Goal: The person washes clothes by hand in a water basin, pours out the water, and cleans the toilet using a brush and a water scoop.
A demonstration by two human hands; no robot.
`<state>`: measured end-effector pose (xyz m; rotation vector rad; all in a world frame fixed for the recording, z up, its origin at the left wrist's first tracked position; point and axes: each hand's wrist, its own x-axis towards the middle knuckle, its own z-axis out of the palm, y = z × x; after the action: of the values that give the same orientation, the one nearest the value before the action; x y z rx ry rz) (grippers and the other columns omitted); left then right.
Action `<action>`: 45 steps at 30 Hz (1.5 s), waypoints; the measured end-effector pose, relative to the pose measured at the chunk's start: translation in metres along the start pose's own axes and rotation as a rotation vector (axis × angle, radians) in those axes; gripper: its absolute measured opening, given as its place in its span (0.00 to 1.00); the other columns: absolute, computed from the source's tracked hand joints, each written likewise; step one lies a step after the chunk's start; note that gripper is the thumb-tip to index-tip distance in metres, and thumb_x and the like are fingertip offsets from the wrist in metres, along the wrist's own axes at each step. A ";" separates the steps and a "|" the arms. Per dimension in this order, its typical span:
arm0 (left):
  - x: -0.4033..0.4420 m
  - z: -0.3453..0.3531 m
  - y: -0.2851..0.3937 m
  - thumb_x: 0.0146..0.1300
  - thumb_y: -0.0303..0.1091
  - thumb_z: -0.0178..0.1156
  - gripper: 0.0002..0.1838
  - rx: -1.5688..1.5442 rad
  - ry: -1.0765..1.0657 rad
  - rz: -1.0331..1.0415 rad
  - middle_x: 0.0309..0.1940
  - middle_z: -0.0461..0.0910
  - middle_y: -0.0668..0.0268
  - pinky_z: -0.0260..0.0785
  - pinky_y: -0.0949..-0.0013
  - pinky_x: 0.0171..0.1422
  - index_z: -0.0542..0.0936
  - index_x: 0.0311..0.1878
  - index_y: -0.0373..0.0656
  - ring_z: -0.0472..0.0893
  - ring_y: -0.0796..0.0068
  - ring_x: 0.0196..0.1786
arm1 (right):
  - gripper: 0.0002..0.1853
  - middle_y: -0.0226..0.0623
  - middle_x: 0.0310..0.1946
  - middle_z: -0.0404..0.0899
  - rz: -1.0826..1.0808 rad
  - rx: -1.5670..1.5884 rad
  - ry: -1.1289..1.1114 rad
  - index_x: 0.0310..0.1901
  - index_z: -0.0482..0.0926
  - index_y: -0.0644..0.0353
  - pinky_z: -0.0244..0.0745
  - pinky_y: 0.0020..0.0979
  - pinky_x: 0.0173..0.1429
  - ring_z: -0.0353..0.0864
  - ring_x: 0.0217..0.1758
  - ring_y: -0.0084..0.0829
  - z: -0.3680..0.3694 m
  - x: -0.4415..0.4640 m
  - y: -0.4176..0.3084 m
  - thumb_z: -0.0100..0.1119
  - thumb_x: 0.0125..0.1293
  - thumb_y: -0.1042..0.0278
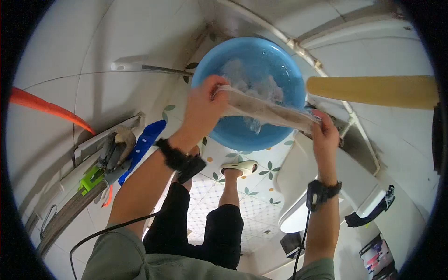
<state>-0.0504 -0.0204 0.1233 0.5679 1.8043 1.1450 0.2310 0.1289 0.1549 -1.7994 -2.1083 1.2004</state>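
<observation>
A long whitish, sheer strip of fabric with greyish-brown stains is stretched between my hands. My left hand grips its upper left end, fingers curled round it. At the lower right end, my right hand pinches the fabric between thumb and fingers. Below the strip stands a round blue basin with water and white, foamy-looking clumps; whether these are suds or fabric I cannot tell. Part of the basin is hidden behind the strip and my left hand.
A white toilet is to the right of my legs. A yellow bar-like object juts in from the right. Along the left wall are a rail, a blue brush-like item and an orange strip. Pipes run behind the basin.
</observation>
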 end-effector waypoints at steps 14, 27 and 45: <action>-0.035 -0.029 0.015 0.61 0.33 0.58 0.10 0.695 -0.546 0.127 0.38 0.82 0.55 0.73 0.57 0.48 0.80 0.44 0.40 0.82 0.54 0.42 | 0.18 0.34 0.37 0.83 0.158 0.342 -0.753 0.50 0.82 0.64 0.73 0.31 0.49 0.79 0.41 0.26 -0.005 -0.030 0.014 0.60 0.62 0.63; 0.007 0.046 -0.042 0.65 0.34 0.56 0.09 0.852 -0.153 0.258 0.37 0.82 0.53 0.74 0.51 0.44 0.77 0.43 0.39 0.82 0.49 0.42 | 0.18 0.55 0.36 0.83 -0.134 0.054 -0.089 0.49 0.80 0.62 0.77 0.44 0.47 0.84 0.40 0.50 0.112 0.035 0.049 0.62 0.61 0.59; 0.025 0.057 -0.059 0.65 0.37 0.59 0.13 0.442 -0.047 0.146 0.38 0.84 0.53 0.76 0.60 0.47 0.80 0.45 0.36 0.84 0.56 0.42 | 0.14 0.42 0.39 0.82 0.218 0.350 -0.118 0.48 0.78 0.65 0.77 0.31 0.43 0.83 0.40 0.30 0.121 0.031 0.026 0.56 0.68 0.64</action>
<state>-0.0085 -0.0021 0.0504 0.9885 2.0107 0.8148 0.1757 0.0976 0.0446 -1.8645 -1.6493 1.6457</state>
